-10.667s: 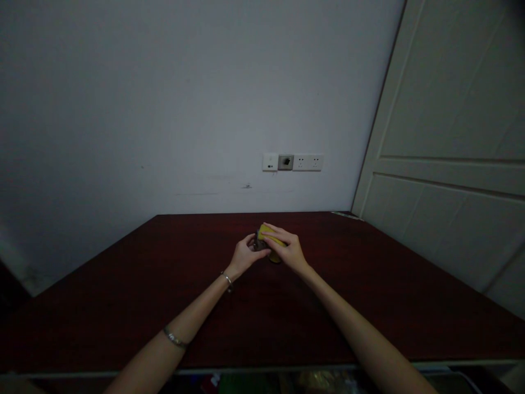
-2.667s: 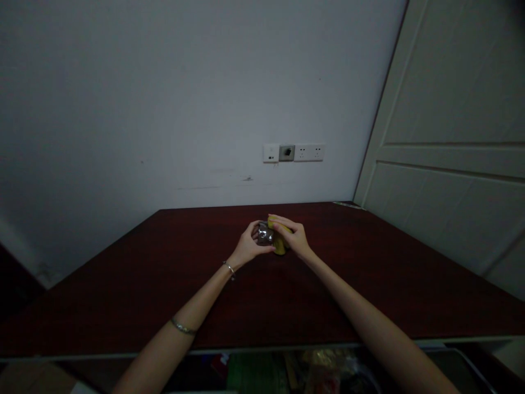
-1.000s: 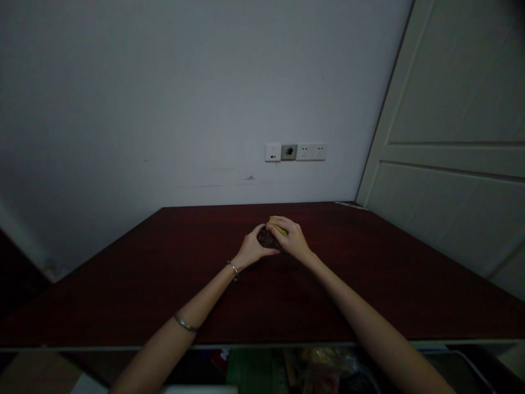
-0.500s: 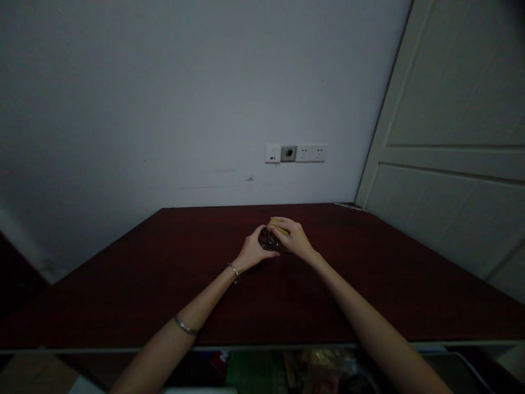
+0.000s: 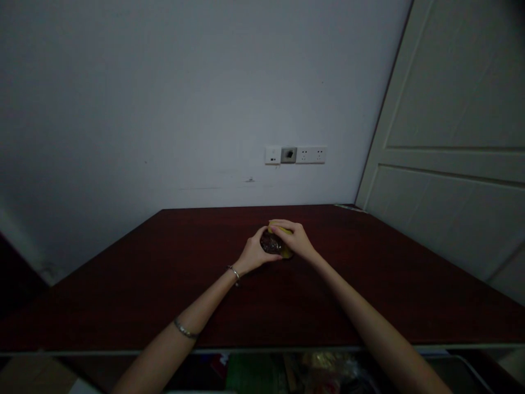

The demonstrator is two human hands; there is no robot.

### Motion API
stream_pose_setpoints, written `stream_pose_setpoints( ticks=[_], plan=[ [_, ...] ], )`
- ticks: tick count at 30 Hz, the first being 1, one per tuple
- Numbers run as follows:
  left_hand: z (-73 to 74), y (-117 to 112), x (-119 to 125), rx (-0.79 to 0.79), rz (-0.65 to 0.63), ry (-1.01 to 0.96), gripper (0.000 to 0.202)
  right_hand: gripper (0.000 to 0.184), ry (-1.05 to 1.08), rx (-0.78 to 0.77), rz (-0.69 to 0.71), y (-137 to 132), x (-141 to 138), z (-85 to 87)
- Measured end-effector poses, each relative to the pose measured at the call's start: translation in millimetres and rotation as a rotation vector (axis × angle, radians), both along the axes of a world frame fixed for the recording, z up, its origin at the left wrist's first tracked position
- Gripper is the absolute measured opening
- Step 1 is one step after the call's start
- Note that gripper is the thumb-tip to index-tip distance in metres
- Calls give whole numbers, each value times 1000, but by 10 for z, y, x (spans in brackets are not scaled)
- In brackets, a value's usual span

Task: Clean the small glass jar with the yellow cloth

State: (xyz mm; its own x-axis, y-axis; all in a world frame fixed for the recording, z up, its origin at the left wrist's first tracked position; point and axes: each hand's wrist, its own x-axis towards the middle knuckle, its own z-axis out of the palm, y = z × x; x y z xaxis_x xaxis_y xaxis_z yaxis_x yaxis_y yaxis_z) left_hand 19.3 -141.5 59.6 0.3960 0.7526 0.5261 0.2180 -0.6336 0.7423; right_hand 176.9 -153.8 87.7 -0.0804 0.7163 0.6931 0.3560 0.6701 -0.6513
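Note:
Over the middle of the table, my left hand (image 5: pixel 251 256) is curved around a round, shiny, see-through container (image 5: pixel 270 243) that looks dark inside. Its thumb and fingers lie on opposite sides of it. Against the container's right side, my right hand (image 5: pixel 294 239) grips a yellow piece (image 5: pixel 282 229). Yellow shows both above the fingers and below the palm. Whether it is a cloth, a sponge or a lid I cannot tell, as the hand covers most of it. Both hands are close together and closed.
The dark red table (image 5: pixel 172 295) reaches back to a pale wall (image 5: pixel 172 98) with sockets (image 5: pixel 310 155). A white panelled door (image 5: pixel 455 126) stands at the right. Below the table's front edge, an open space holds a green item (image 5: pixel 254 375) and crumpled wrapping (image 5: pixel 328 364).
The right hand has shifted slightly, and more yellow now shows beneath it. The container has turned or tilted a little. The left hand keeps its hold.

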Motion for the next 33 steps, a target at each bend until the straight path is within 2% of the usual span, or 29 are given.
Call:
stream_pose_setpoints(
  ticks=[3, 6, 10, 13, 15, 21, 28, 33],
  plan=[
    [-27, 43, 5, -53, -32, -55, 82, 22, 127, -103, 41, 39, 17, -11],
    [-44, 92, 14, -174, -86, -167, 82, 26, 238, -165, 91, 55, 25, -32],
    [-3, 95, 19, -272, -125, -276, 70, 21, 181, -45, 148, -5, 10, -35],
    [33, 69, 18, -283, -72, -283, 61, 19, 59, 51, 170, -55, -11, -30],
    [40, 59, 18, -297, -56, -291, 58, 20, 34, 58, 176, -52, -15, -31],
    [33, 65, 26, -320, -120, -317, 59, 21, 198, -72, 157, 26, 13, -39],
    [92, 19, 14, -305, -83, -322, 48, 19, 136, 20, 184, -31, -17, -24],
    [39, 54, 17, -315, -100, -338, 50, 20, 222, -66, 139, 25, -16, -33]
  ],
)
